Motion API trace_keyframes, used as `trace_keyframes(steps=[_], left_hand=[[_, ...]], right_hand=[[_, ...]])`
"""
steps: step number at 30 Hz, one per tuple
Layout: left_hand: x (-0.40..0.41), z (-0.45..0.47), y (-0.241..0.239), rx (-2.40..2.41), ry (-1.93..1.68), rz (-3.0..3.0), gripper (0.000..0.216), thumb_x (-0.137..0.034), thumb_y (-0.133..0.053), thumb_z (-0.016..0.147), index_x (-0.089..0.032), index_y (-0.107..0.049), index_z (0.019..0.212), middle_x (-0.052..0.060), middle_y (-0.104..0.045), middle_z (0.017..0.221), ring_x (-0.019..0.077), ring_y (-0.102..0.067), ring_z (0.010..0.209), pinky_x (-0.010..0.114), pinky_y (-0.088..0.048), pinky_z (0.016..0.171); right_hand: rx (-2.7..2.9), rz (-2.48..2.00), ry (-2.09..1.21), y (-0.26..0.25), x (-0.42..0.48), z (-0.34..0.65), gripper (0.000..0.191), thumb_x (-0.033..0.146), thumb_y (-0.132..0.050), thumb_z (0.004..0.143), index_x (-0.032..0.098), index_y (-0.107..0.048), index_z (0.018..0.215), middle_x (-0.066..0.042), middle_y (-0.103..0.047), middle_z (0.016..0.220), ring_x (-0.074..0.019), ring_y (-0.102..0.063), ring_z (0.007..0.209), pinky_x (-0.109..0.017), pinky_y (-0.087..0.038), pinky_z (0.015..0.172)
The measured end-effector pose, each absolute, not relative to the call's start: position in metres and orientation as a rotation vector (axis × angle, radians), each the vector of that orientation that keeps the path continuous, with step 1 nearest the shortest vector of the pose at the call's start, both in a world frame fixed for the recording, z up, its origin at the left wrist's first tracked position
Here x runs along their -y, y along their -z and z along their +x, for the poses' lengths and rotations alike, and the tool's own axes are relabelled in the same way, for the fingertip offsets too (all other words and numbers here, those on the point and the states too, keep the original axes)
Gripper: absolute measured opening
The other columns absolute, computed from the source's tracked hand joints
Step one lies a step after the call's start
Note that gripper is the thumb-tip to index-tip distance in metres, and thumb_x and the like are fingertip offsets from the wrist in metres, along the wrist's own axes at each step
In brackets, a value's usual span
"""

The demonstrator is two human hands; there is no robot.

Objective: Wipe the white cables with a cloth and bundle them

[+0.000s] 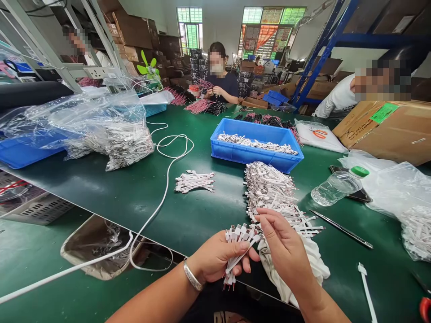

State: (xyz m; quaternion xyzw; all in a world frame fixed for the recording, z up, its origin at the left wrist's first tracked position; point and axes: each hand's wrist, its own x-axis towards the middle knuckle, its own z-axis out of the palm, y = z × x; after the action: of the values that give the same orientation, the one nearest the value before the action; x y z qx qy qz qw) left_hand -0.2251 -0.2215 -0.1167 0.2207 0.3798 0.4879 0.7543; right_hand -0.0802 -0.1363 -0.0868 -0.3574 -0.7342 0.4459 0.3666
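Cables (240,234) are pinched in our left hand (216,258), forearm angled in from below, thumb clamping the fanned bunch. Our right hand (287,247) hangs just beside it, fingers half-bent; can't tell if they're pinching anything. Table (202,217) edge runs beneath our hands, plenty of bare green to the left. Big pile (267,184) sits just past our right, little bundle (194,182) farther off.

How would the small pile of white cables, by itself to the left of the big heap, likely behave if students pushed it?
The small pile would probably spread apart, since no tie shows around it. It is likely light, its pieces being short and thin. It seems unlikely to roll, lying low on the table.
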Motion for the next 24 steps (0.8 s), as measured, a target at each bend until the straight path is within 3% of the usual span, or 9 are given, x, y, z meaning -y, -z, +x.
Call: trace_keyframes(steps=[8,11,14,19,24], left_hand=[[0.221,-0.221,0.116,-0.863,-1.098,0.502,0.035,-0.043,-0.070,0.072,-0.008,-0.064,0.077,0.004,-0.061,0.057,0.0048,-0.046,0.037,0.015,-0.029,0.035],[0.222,-0.216,0.116,-0.971,-1.136,0.510,0.029,-0.037,-0.069,0.073,-0.011,-0.058,0.070,0.001,-0.058,0.054,0.0051,-0.044,0.039,0.015,-0.027,0.038],[0.220,-0.215,0.115,-1.043,-1.148,0.521,0.025,-0.033,-0.068,0.073,-0.013,-0.054,0.067,-0.001,-0.055,0.053,0.0053,-0.040,0.041,0.017,-0.027,0.041],[0.217,-0.216,0.112,-1.055,-1.159,0.516,0.034,-0.036,-0.076,0.065,-0.016,-0.049,0.062,-0.005,-0.045,0.049,0.0066,-0.034,0.046,0.020,-0.029,0.046],[0.218,-0.216,0.109,-1.186,-1.126,0.563,0.040,-0.047,-0.078,0.059,-0.017,-0.051,0.054,-0.003,-0.047,0.048,0.0096,-0.035,0.049,0.022,-0.034,0.048]], right_hand=[[2.304,-0.831,-0.857,0.085,0.139,-0.092,0.025,0.031,-0.048,0.090,0.020,-0.064,0.107,-0.013,-0.051,0.127,-0.0281,-0.041,0.123,-0.052,-0.033,0.103],[2.448,-0.822,-0.764,0.073,0.146,-0.097,0.018,0.023,-0.054,0.085,0.019,-0.067,0.098,-0.012,-0.051,0.130,-0.0306,-0.037,0.127,-0.053,-0.033,0.103],[2.455,-0.832,-0.737,0.067,0.149,-0.101,0.010,0.018,-0.058,0.082,0.020,-0.066,0.086,-0.009,-0.053,0.129,-0.0295,-0.037,0.127,-0.052,-0.034,0.104],[2.305,-0.761,-0.634,0.067,0.150,-0.102,0.007,0.016,-0.054,0.083,0.020,-0.059,0.088,-0.007,-0.060,0.117,-0.0232,-0.039,0.123,-0.044,-0.032,0.106],[1.983,-0.646,-0.648,0.055,0.153,-0.098,0.008,0.018,-0.049,0.085,0.021,-0.052,0.093,-0.004,-0.066,0.097,-0.0167,-0.056,0.100,-0.034,-0.044,0.093]])
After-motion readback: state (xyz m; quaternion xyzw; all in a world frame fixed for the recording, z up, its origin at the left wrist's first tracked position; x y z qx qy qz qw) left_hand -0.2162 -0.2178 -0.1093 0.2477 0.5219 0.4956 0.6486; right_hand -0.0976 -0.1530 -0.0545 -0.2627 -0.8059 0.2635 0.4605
